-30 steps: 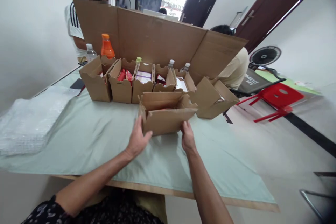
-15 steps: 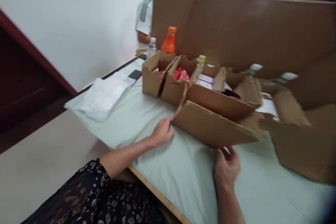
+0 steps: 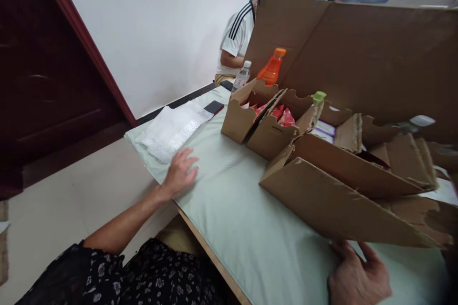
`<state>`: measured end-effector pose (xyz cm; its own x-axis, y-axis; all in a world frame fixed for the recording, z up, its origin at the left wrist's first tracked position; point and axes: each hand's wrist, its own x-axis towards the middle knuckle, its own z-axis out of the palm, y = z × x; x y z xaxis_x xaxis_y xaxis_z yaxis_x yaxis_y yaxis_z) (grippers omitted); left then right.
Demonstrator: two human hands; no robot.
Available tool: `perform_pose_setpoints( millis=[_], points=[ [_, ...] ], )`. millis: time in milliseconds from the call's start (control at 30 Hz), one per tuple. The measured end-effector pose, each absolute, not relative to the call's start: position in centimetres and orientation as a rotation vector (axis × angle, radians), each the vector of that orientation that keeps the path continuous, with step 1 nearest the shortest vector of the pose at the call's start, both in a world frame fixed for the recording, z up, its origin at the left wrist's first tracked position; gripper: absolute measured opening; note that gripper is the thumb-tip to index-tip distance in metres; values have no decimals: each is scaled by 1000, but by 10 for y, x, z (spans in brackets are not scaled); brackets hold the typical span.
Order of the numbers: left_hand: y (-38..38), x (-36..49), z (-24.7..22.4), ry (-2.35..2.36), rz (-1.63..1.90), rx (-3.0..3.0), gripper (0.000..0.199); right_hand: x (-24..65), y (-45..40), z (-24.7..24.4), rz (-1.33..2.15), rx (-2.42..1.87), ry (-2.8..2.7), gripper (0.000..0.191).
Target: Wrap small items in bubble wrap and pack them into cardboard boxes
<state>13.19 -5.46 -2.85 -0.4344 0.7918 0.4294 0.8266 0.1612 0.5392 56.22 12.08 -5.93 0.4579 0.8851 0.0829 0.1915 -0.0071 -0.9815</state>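
My left hand point(image 3: 181, 170) is held over the green cloth near the bubble wrap point(image 3: 168, 136), fingers spread and holding nothing. The nearest thing to my right hand point(image 3: 359, 274) is the long cardboard box point(image 3: 343, 200) in front of me. Its fingers are apart, with the tips at the box's lower edge and partly hidden there. Beside that box, in a row, stand two narrow cardboard boxes: one box point(image 3: 236, 121) at the far left and another box point(image 3: 265, 142) next to it, both with red packets point(image 3: 284, 115) inside.
Behind the row rises a tall cardboard panel point(image 3: 375, 52). An orange bottle point(image 3: 271, 69) and a clear bottle point(image 3: 242, 76) stand at the back. A dark phone point(image 3: 213, 107) lies by the bubble wrap. A person in a white shirt point(image 3: 238, 33) sits beyond the table.
My left hand has come away from the long box's corner and moved left towards the bubble wrap, its fingers spreading. My right hand stays at the box's lower edge. The view has turned left.
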Motion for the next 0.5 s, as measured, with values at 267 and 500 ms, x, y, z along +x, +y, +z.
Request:
perform_pose_setpoints(
  millis=[267, 500],
  points=[
    [-34, 53, -13, -2559, -771, -1309, 38, 559, 119, -52, 753, -1500, -959, 55],
    [-31, 47, -6, -2598, -740, -1289, 62, 560, 118, -51, 734, -1523, -1005, 55]
  ],
)
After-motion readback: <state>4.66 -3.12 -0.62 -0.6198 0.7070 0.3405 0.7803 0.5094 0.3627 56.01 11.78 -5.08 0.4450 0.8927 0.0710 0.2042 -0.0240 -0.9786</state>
